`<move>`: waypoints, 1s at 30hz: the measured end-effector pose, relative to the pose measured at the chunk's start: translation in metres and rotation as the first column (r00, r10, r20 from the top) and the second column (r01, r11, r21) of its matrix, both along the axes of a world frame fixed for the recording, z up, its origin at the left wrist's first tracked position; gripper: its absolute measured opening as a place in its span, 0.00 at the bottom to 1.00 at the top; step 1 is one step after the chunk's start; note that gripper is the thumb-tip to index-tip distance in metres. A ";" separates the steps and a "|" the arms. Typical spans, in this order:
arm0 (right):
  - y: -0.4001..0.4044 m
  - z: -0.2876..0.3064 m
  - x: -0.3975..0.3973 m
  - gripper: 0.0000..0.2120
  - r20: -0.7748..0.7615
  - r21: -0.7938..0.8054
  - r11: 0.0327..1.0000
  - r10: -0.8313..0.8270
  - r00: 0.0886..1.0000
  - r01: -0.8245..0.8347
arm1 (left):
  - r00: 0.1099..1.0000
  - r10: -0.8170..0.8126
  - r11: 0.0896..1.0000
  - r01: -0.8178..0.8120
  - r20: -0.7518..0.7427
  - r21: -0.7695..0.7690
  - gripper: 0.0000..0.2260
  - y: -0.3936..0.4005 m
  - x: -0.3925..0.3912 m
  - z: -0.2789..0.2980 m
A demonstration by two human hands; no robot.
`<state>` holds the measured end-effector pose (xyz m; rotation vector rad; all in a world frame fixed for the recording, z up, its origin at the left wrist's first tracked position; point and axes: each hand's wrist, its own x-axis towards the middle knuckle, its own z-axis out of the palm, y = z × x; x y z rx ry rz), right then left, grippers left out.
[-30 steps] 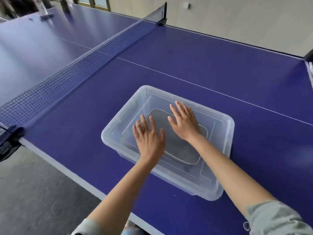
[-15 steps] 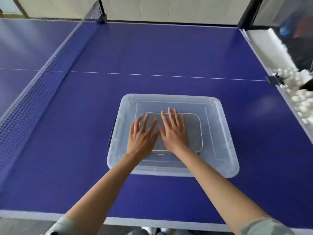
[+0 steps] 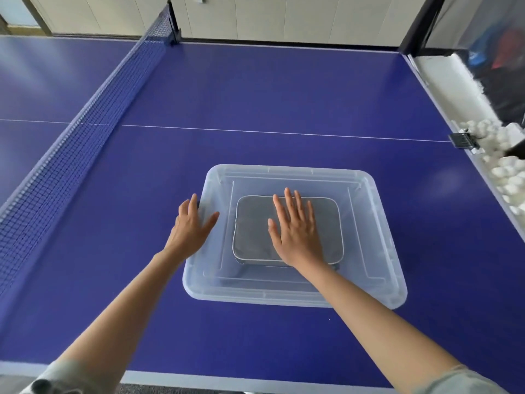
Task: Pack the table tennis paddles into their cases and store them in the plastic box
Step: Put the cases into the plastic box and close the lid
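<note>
A clear plastic box (image 3: 380,240) sits on the blue table tennis table (image 3: 255,92). Inside it lies a grey zipped paddle case (image 3: 250,226), flat on the bottom; a second dark case seems to peek out beneath its near edge. My right hand (image 3: 295,231) rests flat on the case, fingers spread, holding nothing. My left hand (image 3: 193,226) is at the box's left rim, fingers apart, thumb over the rim's edge. No bare paddle is in view.
The net (image 3: 85,129) runs along the left, from near to its far post (image 3: 173,21). A trough of white balls (image 3: 505,172) is clamped to the table's right edge. The near table edge runs just below my forearms.
My left hand has come off the case and out of the box to its left rim. The right hand stays flat on the case. The box now sits slightly further right in view.
</note>
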<state>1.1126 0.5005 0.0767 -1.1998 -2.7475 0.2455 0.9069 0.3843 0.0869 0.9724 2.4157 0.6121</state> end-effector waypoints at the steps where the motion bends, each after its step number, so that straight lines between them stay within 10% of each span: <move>1: 0.000 0.000 0.000 0.27 0.000 0.002 1.000 0.000 1.000 0.000 | 0.993 0.063 0.998 -0.065 0.101 0.018 0.35 0.000 0.000 -0.001; 11: 0.000 0.002 0.000 0.27 0.021 -0.006 1.000 0.001 1.000 -0.001 | 0.969 0.189 0.979 -0.198 0.159 0.043 0.43 0.002 0.003 0.004; 16: 0.000 0.002 0.000 0.27 0.018 -0.012 1.000 0.002 1.000 -0.001 | 0.947 0.302 0.946 -0.312 0.109 0.087 0.22 0.003 0.003 0.004; 30: 0.001 -0.001 -0.001 0.28 0.007 -0.001 1.000 0.010 1.000 -0.010 | 0.894 0.447 0.877 -0.447 0.039 0.175 0.19 0.012 0.020 0.016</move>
